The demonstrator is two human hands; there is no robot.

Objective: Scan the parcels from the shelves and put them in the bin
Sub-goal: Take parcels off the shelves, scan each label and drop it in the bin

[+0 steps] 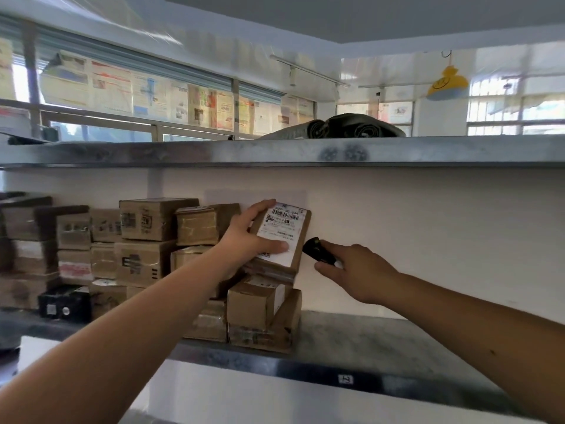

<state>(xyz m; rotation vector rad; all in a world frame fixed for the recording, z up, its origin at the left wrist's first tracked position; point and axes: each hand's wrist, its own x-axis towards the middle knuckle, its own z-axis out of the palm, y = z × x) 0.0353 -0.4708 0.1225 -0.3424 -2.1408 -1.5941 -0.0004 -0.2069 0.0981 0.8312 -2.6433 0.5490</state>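
My left hand (244, 237) grips a small cardboard parcel (282, 232) by its left side, thumb across its white barcode label, tilting the label toward me above the stack. My right hand (356, 270) holds a small black scanner (319, 251), its nose pointing at the parcel's right edge, a short gap away. Several more brown cardboard parcels (146, 240) are stacked on the grey metal shelf (367, 341), left of and below the held one. No bin is in view.
An upper metal shelf (275, 153) carries dark rolled bags (345, 127). The right half of the lower shelf is bare metal against a white wall. A small black box (64, 304) sits at the stack's lower left. Windows covered with papers run behind.
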